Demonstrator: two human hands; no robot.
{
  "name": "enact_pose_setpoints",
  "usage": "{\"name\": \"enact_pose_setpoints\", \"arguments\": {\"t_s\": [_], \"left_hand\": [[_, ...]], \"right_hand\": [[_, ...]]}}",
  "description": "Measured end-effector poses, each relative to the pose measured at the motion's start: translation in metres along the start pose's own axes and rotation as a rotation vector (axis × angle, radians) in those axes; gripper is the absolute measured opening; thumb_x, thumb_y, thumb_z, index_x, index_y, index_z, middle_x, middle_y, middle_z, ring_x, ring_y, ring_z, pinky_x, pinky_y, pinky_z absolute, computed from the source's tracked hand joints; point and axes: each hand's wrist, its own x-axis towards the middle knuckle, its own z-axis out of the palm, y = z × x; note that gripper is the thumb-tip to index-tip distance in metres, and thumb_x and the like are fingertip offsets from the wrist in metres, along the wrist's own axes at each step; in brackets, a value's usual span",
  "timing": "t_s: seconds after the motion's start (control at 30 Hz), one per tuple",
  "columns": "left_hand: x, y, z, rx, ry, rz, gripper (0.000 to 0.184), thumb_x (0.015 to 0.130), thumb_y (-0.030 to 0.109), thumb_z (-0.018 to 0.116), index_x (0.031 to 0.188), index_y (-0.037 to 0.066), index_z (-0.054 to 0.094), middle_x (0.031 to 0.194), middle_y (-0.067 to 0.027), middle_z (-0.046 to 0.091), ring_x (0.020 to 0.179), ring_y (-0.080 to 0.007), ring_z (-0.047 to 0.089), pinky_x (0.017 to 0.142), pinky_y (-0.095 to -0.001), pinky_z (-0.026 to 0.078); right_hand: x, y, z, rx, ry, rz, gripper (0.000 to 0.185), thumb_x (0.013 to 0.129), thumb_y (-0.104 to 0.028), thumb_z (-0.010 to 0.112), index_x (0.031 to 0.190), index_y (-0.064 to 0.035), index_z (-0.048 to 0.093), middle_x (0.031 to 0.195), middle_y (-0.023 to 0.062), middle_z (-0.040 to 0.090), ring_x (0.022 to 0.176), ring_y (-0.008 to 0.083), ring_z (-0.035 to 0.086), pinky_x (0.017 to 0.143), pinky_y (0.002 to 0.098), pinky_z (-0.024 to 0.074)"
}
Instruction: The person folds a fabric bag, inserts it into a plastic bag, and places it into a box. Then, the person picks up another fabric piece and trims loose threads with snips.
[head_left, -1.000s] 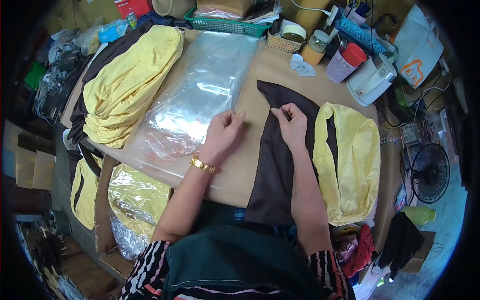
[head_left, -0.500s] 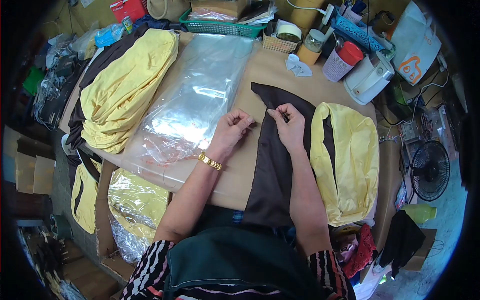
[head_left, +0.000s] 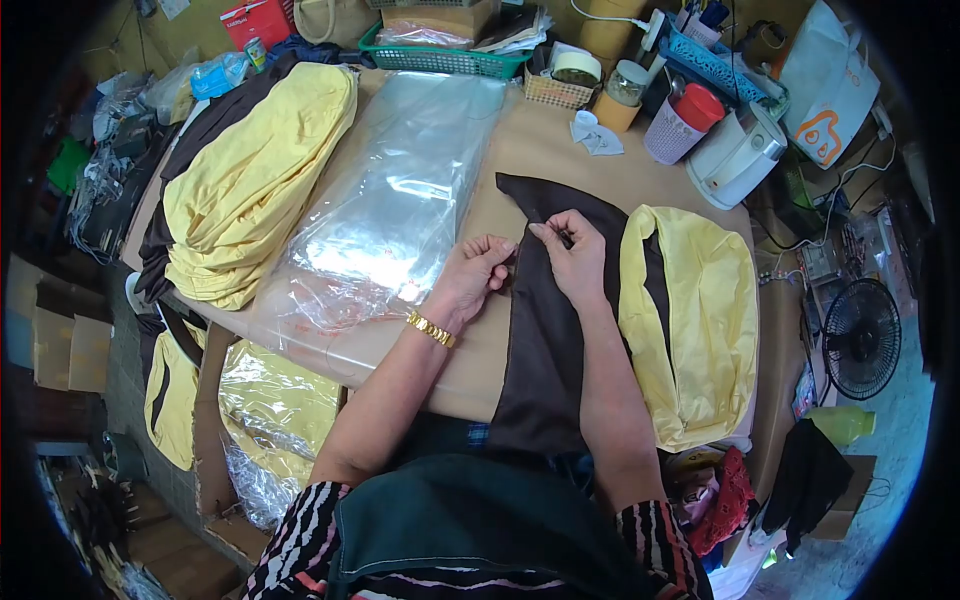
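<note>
Dark brown cloth (head_left: 545, 340) lies over the table edge, its pointed end towards the back. My right hand (head_left: 575, 258) pinches the cloth near its left edge; small dark scissors or a similar tool may be inside the fingers, too hidden to tell. My left hand (head_left: 477, 275), with a gold watch on the wrist, is beside that edge, thumb and forefinger pressed together. Whatever it may hold is too small to see. A folded yellow cloth (head_left: 705, 330) with a dark strip lies right of my right forearm.
Clear plastic sheets (head_left: 400, 190) lie left of my hands, beside a yellow and brown cloth pile (head_left: 260, 180). A green basket (head_left: 445, 62), a purple cup (head_left: 672, 135) and an electric kettle (head_left: 738, 160) line the back. Below left is a cardboard box (head_left: 208, 430) with wrapped yellow cloth.
My left hand has moved right, up to the brown cloth's edge. The right hand stays on the cloth, whose pointed end has shifted slightly left and nearer.
</note>
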Motion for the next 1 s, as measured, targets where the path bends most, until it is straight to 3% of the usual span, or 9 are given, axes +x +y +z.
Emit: {"name": "enact_pose_setpoints", "arguments": {"t_s": [0.07,0.1,0.17,0.2,0.27,0.33,0.4,0.83,1.0], "left_hand": [[0.002,-0.003,-0.007,-0.105,-0.103,-0.052,0.014,0.095,0.014,0.063,0.089,0.002,0.064,0.074,0.0001,0.062,0.057,-0.0034,0.056,0.049,-0.0160,0.046],[0.000,0.000,-0.004,-0.104,-0.104,-0.052,0.014,0.095,0.014,0.063,0.089,0.002,0.064,0.074,0.0001,0.062,0.057,-0.0034,0.056,0.049,-0.0160,0.046],[-0.004,0.007,0.003,-0.187,0.033,-0.093,0.016,0.096,0.012,0.059,0.091,-0.002,0.062,0.077,-0.0034,0.062,0.071,-0.0112,0.067,0.064,-0.0203,0.058],[-0.003,0.006,0.002,-0.185,0.033,-0.092,0.016,0.096,0.012,0.059,0.091,-0.002,0.062,0.077,-0.0034,0.062,0.071,-0.0112,0.067,0.064,-0.0203,0.058],[-0.004,0.003,0.000,-0.253,-0.019,-0.016,0.019,0.100,0.009,0.050,0.092,-0.006,0.058,0.084,-0.0101,0.064,0.086,-0.0224,0.071,0.079,-0.0280,0.061],[-0.002,0.000,-0.003,-0.262,-0.030,-0.020,0.018,0.099,0.010,0.052,0.095,-0.006,0.059,0.089,-0.0112,0.064,0.085,-0.0222,0.070,0.079,-0.0283,0.061],[-0.001,-0.002,-0.006,-0.271,-0.041,-0.025,0.018,0.098,0.010,0.054,0.097,-0.007,0.059,0.093,-0.0123,0.063,0.084,-0.0220,0.069,0.079,-0.0286,0.061],[0.002,-0.013,-0.013,-0.199,-0.094,0.049,0.017,0.099,0.012,0.052,0.094,-0.003,0.057,0.093,-0.0106,0.061,0.091,-0.0208,0.066,0.085,-0.0342,0.059],[-0.005,-0.007,-0.007,-0.223,-0.084,0.032,0.017,0.100,0.011,0.052,0.093,-0.003,0.058,0.093,-0.0112,0.061,0.088,-0.0213,0.067,0.088,-0.0360,0.058]], "right_hand": [[-0.001,-0.006,-0.002,-0.052,-0.010,-0.013,0.023,0.078,-0.014,0.078,0.079,0.0005,0.061,0.076,0.0084,0.061,0.065,0.0179,0.057,0.064,0.0301,0.0468],[-0.001,-0.012,-0.003,-0.105,-0.020,-0.026,0.023,0.078,-0.016,0.078,0.081,-0.0007,0.062,0.081,0.0076,0.062,0.066,0.0179,0.057,0.064,0.0305,0.0470],[-0.002,-0.025,-0.006,-0.143,0.004,-0.084,0.022,0.078,-0.018,0.078,0.084,-0.0026,0.064,0.087,0.0064,0.060,0.067,0.0188,0.057,0.064,0.0316,0.0472],[-0.003,-0.032,-0.007,-0.180,0.026,-0.141,0.022,0.077,-0.020,0.078,0.087,-0.0045,0.065,0.092,0.0053,0.059,0.068,0.0198,0.057,0.064,0.0327,0.0473],[-0.007,-0.044,-0.016,-0.244,-0.046,-0.131,0.022,0.077,-0.021,0.078,0.089,-0.0064,0.066,0.094,0.0046,0.057,0.069,0.0215,0.058,0.066,0.0344,0.0475],[-0.011,-0.053,-0.020,-0.307,-0.118,-0.118,0.022,0.077,-0.022,0.077,0.092,-0.0082,0.067,0.096,0.0040,0.055,0.071,0.0231,0.058,0.067,0.0362,0.0476],[-0.014,-0.057,-0.022,-0.438,-0.151,-0.243,0.020,0.077,-0.019,0.076,0.092,-0.0092,0.068,0.092,0.0046,0.053,0.072,0.0250,0.059,0.069,0.0386,0.0474],[-0.015,-0.060,-0.010,-0.632,-0.132,-0.479,0.016,0.068,-0.011,0.078,0.082,-0.0093,0.068,0.080,0.0011,0.055,0.070,0.0195,0.058,0.062,0.0330,0.0408],[-0.017,-0.053,-0.007,-0.625,-0.106,-0.417,0.017,0.070,-0.013,0.077,0.083,-0.0082,0.066,0.084,0.0035,0.055,0.077,0.0220,0.060,0.063,0.0371,0.0437]]}}
